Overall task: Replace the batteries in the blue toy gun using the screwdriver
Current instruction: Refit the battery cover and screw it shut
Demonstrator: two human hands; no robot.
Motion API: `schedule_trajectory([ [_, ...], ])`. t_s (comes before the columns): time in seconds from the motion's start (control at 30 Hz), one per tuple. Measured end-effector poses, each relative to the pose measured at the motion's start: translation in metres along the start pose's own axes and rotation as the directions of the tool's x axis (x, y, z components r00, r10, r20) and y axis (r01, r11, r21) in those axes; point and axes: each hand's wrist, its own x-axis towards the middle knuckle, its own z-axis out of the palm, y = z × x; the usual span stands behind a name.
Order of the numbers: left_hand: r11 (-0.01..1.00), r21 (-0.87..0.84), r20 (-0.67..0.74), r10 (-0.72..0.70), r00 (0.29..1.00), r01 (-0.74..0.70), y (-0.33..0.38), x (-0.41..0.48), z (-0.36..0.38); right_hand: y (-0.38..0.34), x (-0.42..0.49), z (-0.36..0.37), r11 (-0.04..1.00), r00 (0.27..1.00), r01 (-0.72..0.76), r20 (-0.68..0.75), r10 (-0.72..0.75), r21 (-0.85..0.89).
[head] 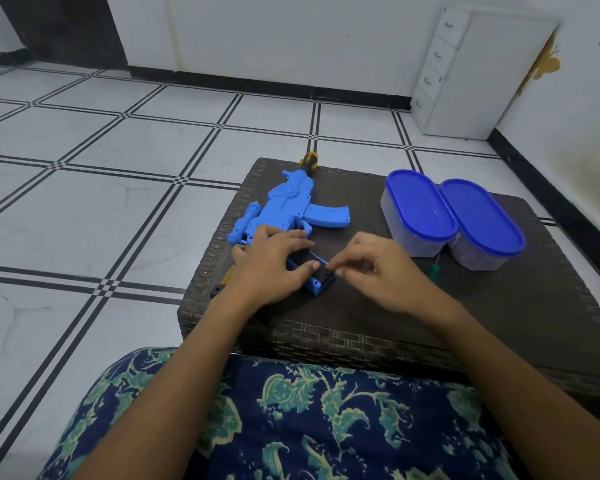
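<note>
At the bottom of the view, a lap covered with dark blue cloth with a green leaf pattern is seen, and it is cut off by the lower edge. Just beyond it a low dark woven table is placed on the tiled floor.

On the near part of the table, the left hand is laid over the rear part of the blue toy gun. Its fingers are stretched almost flat and press down on the gun, so this part of the gun is mostly hidden. A yellow piece and a black piece show from under the wrist, but what they are cannot be told.

The right hand is curled, and a black part at the near end of the gun is pinched by its thumb and forefinger. Whether this part is loose or fixed cannot be told.

Just behind the right hand, only the handle and a thin shaft of a green screwdriver are seen.

Farther away, two clear containers with blue lids stand touching each other. At the far edge of the table, a yellow and black handle is half hidden behind the muzzle end of the gun.

Against the far wall a white drawer unit is seen.
</note>
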Motion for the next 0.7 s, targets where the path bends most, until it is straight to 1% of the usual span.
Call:
schedule_trajectory([
  [0.07,1.000,-0.002,-0.005,-0.001,1.000,0.001,0.000,0.000,0.001,0.000,0.000,0.003,0.999,0.998,0.018,0.065,-0.015,-0.043],
  [0.1,1.000,-0.001,-0.004,-0.002,1.000,0.002,0.000,0.000,0.001,0.000,-0.001,0.002,0.998,0.998,0.026,0.060,-0.022,-0.054],
  [0.17,1.000,0.005,0.006,-0.002,1.000,0.002,0.001,0.000,0.001,0.000,-0.001,-0.004,0.997,1.000,0.011,-0.008,-0.011,-0.075],
  [0.23,1.000,0.014,0.015,-0.002,1.000,0.002,0.002,0.001,0.000,0.002,-0.003,-0.014,0.987,0.993,-0.080,-0.100,0.066,-0.136],
  [0.3,0.999,0.033,0.015,-0.001,1.000,0.001,0.003,0.002,-0.001,0.008,-0.006,-0.025,0.940,0.970,-0.228,-0.139,0.198,-0.252],
  [0.37,0.999,0.052,0.010,0.005,1.000,-0.005,0.004,0.002,0.000,0.014,-0.010,-0.034,0.844,0.927,-0.367,-0.072,0.369,-0.392],
  [0.4,0.998,0.058,0.010,0.007,1.000,-0.008,0.004,0.002,0.001,0.016,-0.013,-0.037,0.789,0.895,-0.402,-0.015,0.447,-0.464],
  [0.47,0.998,0.064,0.012,0.010,1.000,-0.010,0.005,0.001,0.003,0.018,-0.020,-0.040,0.711,0.832,-0.410,0.085,0.548,-0.571],
  [0.53,0.997,0.073,0.011,0.008,1.000,-0.009,0.005,0.001,0.003,0.019,-0.026,-0.041,0.695,0.802,-0.404,0.136,0.582,-0.595],
  [0.7,0.991,0.133,0.039,0.000,0.999,-0.005,0.011,-0.002,0.003,0.017,-0.025,-0.043,0.709,0.826,-0.387,0.120,0.551,-0.590],
])
